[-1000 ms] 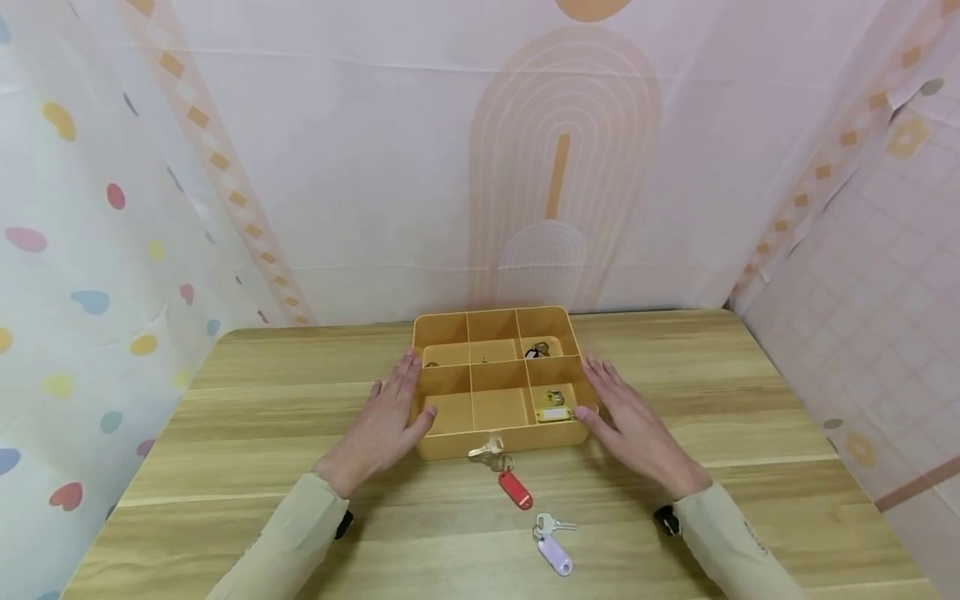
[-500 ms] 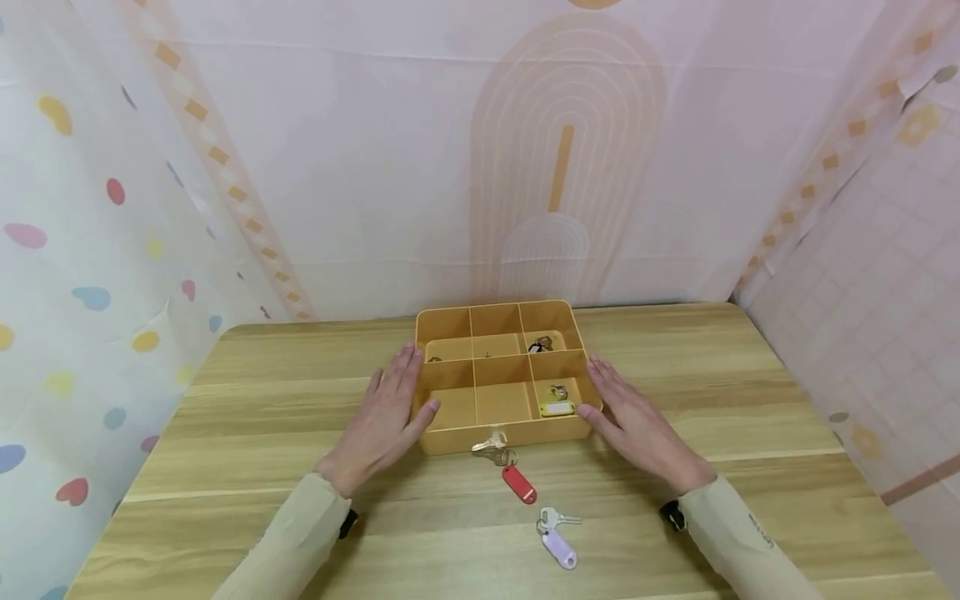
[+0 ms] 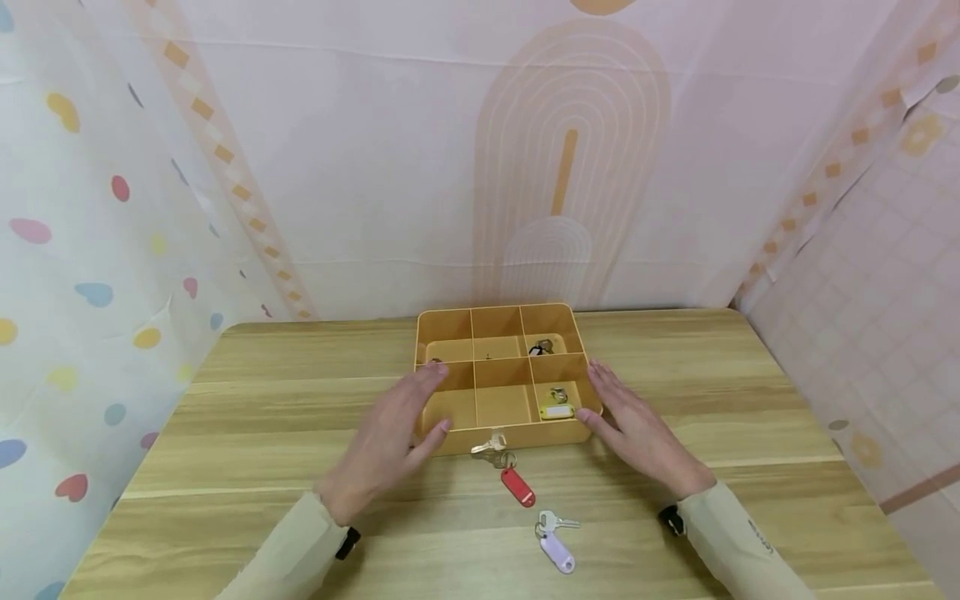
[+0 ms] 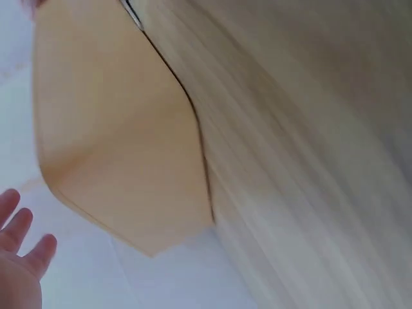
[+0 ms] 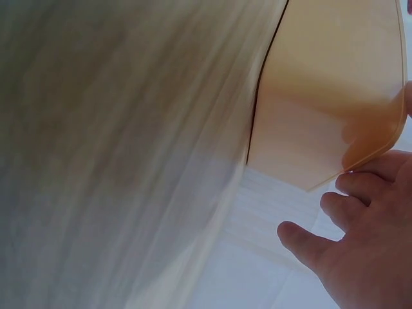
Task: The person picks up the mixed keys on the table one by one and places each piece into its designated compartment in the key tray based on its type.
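An orange six-compartment organizer box (image 3: 517, 432) stands on the table. My left hand (image 3: 382, 437) hovers over its front left corner, fingers loosely extended; the left wrist view shows that hand (image 4: 19, 251) apart from the box wall. Against the right side rests my right hand (image 3: 645, 437), fingers straight and thumb at the front rim. Keys with a yellow tag (image 3: 557, 412) lie in the front right compartment, and keys with a black tag (image 3: 536, 351) behind them. In front of the box lie a key with a red tag (image 3: 518, 487) and another with a lilac tag (image 3: 557, 553).
The wood-grain table (image 3: 247, 467) reaches back to a patterned cloth backdrop (image 3: 375, 167). Small bits of metal show in the back left and back middle compartments, mostly hidden by the dividers. Patterned cloth also hangs at both sides.
My left hand has come off the box's left side, rising and moving right over its front left corner. The right hand stays at the right side. Box and keys have not visibly moved.
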The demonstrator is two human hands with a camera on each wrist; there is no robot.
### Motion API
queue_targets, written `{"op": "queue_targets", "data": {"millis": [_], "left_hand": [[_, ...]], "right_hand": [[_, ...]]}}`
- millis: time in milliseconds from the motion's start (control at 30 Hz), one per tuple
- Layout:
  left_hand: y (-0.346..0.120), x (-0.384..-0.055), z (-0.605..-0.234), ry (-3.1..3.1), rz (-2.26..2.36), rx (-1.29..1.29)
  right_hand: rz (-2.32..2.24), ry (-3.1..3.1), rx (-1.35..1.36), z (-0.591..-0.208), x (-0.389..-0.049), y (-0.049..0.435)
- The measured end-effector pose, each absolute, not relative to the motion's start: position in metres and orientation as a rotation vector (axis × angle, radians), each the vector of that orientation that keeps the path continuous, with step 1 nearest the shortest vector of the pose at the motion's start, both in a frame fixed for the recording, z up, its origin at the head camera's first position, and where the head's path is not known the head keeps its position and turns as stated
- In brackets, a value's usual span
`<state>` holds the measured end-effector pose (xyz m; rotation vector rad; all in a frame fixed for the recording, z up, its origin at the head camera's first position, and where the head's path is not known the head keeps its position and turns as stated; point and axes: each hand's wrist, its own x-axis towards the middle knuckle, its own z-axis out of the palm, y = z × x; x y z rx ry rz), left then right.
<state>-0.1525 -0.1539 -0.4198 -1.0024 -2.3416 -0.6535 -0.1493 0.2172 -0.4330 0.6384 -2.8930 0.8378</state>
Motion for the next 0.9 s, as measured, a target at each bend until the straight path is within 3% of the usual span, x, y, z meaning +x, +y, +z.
{"op": "queue_targets", "data": {"millis": [500,900], "left_hand": [[-0.123,-0.123,-0.422,-2.265,-0.945,-1.138],[-0.101,-0.11,-0.421,-2.611,-1.201,-1.138]], "right_hand": [[0.868,-2.901,0.619,-0.434,-0.151,0.221],[0.875,-2.918,0.602,-0.432,-0.151,0.223]]}}
